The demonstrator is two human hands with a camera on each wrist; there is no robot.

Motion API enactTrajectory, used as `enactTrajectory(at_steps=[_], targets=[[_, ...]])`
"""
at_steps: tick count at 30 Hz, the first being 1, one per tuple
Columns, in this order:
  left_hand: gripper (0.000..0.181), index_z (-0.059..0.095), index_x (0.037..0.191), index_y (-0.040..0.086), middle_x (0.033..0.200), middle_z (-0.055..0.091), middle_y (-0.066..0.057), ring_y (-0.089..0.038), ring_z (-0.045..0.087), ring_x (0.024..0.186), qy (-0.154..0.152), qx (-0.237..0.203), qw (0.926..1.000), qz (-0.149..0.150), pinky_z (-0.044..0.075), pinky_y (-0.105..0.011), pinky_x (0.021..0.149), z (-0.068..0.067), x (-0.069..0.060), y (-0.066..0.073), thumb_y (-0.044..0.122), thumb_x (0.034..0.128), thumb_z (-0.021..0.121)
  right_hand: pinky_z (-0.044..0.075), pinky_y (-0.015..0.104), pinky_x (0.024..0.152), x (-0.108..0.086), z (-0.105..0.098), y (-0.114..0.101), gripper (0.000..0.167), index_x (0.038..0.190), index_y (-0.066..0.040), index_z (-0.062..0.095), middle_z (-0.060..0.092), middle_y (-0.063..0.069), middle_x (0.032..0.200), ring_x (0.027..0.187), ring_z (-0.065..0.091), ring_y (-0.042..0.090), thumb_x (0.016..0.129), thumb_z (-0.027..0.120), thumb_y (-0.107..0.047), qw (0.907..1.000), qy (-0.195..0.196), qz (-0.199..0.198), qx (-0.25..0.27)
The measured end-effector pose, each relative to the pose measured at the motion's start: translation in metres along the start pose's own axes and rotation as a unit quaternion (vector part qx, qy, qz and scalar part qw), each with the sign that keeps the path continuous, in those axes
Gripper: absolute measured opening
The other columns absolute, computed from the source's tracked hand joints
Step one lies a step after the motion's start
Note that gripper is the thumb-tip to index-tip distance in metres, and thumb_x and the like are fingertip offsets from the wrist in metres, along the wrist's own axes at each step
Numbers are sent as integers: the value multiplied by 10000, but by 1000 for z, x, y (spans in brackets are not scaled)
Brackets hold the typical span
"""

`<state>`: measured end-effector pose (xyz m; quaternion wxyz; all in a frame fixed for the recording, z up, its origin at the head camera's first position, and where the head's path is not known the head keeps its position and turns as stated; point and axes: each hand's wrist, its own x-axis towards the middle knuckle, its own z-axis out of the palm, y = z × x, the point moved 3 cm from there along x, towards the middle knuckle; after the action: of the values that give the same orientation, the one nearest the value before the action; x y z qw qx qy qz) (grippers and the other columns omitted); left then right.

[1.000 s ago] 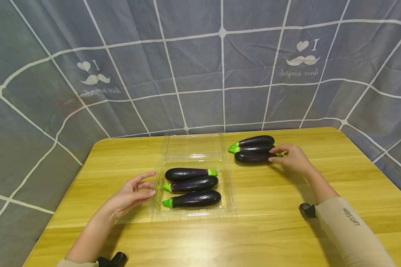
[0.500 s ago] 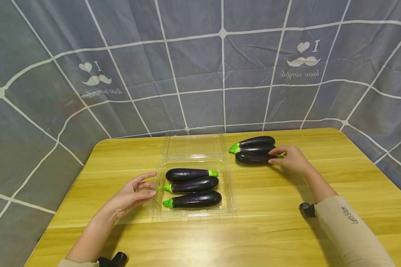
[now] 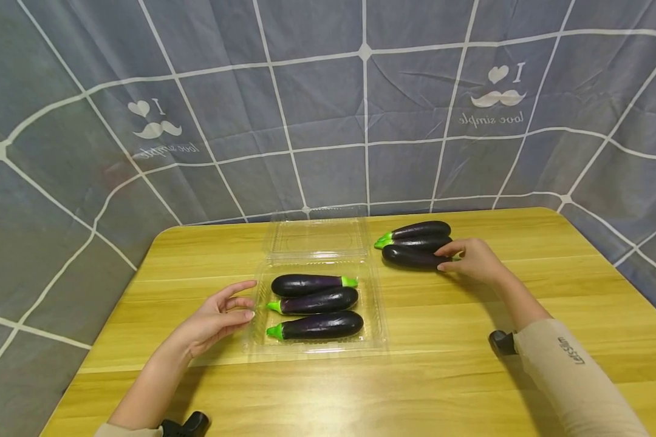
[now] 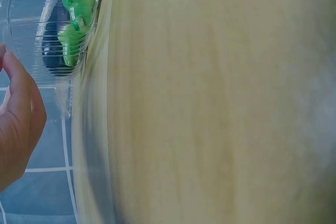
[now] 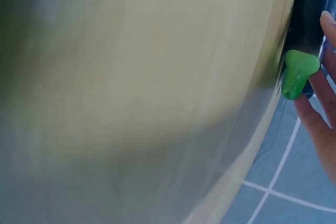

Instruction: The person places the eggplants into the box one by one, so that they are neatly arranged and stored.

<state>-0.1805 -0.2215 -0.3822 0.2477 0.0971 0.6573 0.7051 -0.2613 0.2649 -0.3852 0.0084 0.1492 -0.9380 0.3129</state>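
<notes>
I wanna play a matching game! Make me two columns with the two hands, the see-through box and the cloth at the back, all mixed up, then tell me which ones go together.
Column one:
1. left hand
2. right hand
3. see-through box
4. cloth at the back

Column two:
A. pinches an eggplant that lies outside the box
B. grey-blue with white lines
C. at the left side of the box
D. has its lid open and three eggplants inside

Right pairs: 1-C, 2-A, 3-D, 4-B
</notes>
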Motion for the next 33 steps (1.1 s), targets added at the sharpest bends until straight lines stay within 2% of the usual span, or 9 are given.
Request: enactTrajectory(at_steps=[7,15,23,33], targets=[[626,290,1433,66,1036,539,-36,-120,596,896,10,-9,10000,2,506,-246,807,0,0,1,-3,890,593,495,318,701,0,2,0,319,1029,-15,701,687,96,928,824,604,217,761,779,-170,9996,-161,-100,214],[618,294,1431,72,1037,541,-35,-120,597,896,-18,0,10000,40,507,-243,800,0,0,1,-3,893,589,491,271,646,1,5,-8,349,1037,4,692,678,78,900,785,599,187,752,786,-175,9983,-470,-284,208],[616,296,1429,68,1040,541,-46,-121,598,895,-26,-25,10000,47,508,-248,804,0,0,0,-10,892,587,505,288,720,0,8,-13,364,1067,13,677,677,128,976,892,628,260,765,774,-166,9965,-708,-367,264],[656,237,1449,34,1038,535,-36,-122,596,889,-32,43,10000,-10,507,-244,797,0,0,0,0,895,586,512,317,756,0,11,-13,396,1100,27,658,673,146,995,910,635,281,770,770,-161,9952,-805,-455,323]])
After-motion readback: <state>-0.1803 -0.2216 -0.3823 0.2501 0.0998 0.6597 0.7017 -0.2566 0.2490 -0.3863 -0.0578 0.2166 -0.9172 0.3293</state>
